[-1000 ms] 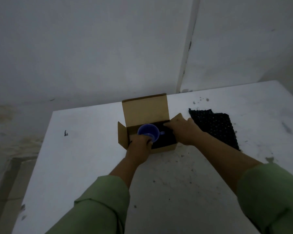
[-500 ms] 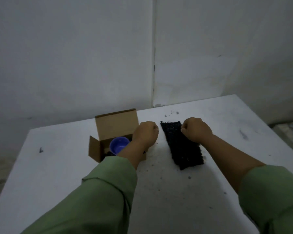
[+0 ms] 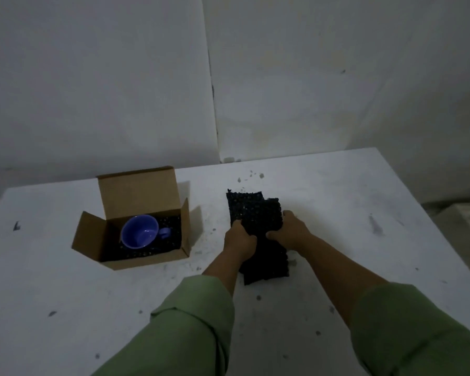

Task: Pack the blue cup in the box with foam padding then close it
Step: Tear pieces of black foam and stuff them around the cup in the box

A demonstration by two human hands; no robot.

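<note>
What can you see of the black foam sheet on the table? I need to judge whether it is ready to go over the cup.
The black foam sheet is dark, bumpy-textured padding lying on the white table, to the right of the open cardboard box and apart from it. There seem to be two overlapping layers, the upper one shifted right. The left hand and the right hand grip it at its middle from either side, bunching it slightly. Its near end pokes out below the hands.

Box [image 3: 139,196]: plain brown cardboard, matt. Cup [image 3: 139,235] inside it: glossy blue glazed ceramic, smooth. Foam sheet [image 3: 258,213] at 3 o'clock of the box: black, rough, knobbly; table [image 3: 65,308]: matt white, scuffed.
</note>
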